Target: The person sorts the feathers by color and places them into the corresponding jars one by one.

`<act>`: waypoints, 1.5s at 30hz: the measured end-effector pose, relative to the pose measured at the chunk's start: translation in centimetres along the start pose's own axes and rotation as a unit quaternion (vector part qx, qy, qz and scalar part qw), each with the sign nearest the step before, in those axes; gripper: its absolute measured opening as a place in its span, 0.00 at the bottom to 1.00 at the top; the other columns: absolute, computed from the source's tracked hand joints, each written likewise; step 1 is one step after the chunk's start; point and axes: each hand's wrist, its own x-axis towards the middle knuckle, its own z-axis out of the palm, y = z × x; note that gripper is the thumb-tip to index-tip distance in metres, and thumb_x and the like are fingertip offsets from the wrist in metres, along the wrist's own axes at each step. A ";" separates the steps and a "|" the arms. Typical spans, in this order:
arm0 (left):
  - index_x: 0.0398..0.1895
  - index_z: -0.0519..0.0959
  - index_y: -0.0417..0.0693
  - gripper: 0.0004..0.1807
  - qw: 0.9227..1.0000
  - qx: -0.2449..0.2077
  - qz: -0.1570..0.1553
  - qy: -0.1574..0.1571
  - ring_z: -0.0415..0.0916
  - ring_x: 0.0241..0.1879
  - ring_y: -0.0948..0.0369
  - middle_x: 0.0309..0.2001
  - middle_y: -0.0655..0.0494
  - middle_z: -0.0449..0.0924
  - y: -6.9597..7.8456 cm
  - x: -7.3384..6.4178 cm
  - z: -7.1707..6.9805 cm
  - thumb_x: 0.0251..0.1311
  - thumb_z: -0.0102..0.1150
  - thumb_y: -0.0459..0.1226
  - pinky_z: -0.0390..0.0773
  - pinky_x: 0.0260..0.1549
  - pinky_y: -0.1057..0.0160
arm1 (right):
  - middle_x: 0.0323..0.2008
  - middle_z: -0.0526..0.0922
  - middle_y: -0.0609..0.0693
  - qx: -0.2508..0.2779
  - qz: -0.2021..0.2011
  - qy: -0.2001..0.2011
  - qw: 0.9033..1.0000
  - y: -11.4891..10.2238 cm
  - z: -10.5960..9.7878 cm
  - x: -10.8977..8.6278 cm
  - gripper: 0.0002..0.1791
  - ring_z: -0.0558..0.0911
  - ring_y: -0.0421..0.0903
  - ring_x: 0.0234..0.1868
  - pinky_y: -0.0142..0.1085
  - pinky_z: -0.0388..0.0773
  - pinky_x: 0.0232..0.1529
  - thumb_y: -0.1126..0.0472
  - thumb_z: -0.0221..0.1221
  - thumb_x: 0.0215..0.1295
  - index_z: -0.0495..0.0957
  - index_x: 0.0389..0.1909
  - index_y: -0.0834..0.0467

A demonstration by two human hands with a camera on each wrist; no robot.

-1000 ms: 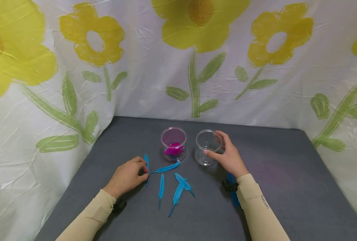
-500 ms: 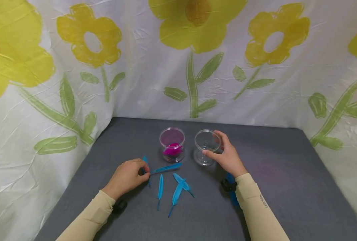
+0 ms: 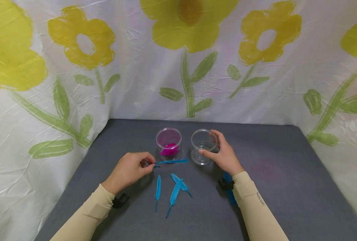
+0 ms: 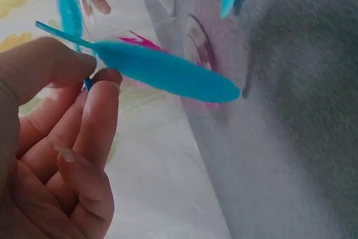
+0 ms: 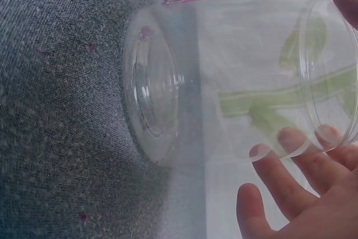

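My left hand [image 3: 131,170] is raised above the table and pinches blue feathers between thumb and fingers. In the left wrist view, one blue feather [image 4: 168,71] points right and another feather [image 4: 68,6] crosses behind it. My right hand [image 3: 225,154] grips a clear jar [image 3: 203,147] that stands upright on the table, thumb on the near side and fingers around the right. From the right wrist view, the jar [image 5: 235,82] looks empty. Left of it stands a second jar [image 3: 168,142] with something bright pink and feathery [image 3: 170,150] inside.
On the grey table [image 3: 274,194] in front of the jars lie a single blue feather [image 3: 158,189] and two crossed feathers [image 3: 174,192]. More blue [image 3: 231,197] shows partly hidden under the right wrist. A white flowered curtain [image 3: 136,83] surrounds the table.
My left hand has lifted and moved right toward the jars, taking up the two feathers that lay on the table. The right hand stays on the clear jar. The view has shifted slightly.
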 end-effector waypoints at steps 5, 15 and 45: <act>0.44 0.89 0.62 0.06 0.999 -0.043 0.000 -0.011 0.82 0.35 0.73 0.38 0.74 0.88 0.5 0.3 0.1 0.67 0.76 0.41 0.85 0.38 0.68 | 0.84 0.63 0.48 0.001 -0.004 0.001 1.000 -0.3 0.0 0.2 0.57 0.62 0.57 0.85 0.60 0.62 0.82 0.35 0.74 0.64 0.52 0.86 0.44; 0.48 0.90 0.59 0.10 0.996 -0.080 0.023 0.016 0.81 0.32 0.71 0.38 0.72 0.90 2.2 1.0 -1.1 0.65 0.77 0.40 0.84 0.32 0.67 | 0.84 0.63 0.49 -0.006 0.001 0.003 1.000 -0.5 -0.1 0.5 0.57 0.63 0.57 0.85 0.59 0.61 0.83 0.36 0.74 0.64 0.52 0.86 0.45; 0.47 0.90 0.57 0.05 0.981 0.166 0.097 -0.010 0.88 0.37 0.62 0.41 0.61 0.92 10.7 12.1 0.7 0.71 0.72 0.41 0.87 0.32 0.59 | 0.84 0.63 0.48 -0.001 0.017 0.009 1.000 -0.1 0.3 0.2 0.58 0.63 0.59 0.85 0.63 0.65 0.80 0.33 0.74 0.63 0.52 0.86 0.41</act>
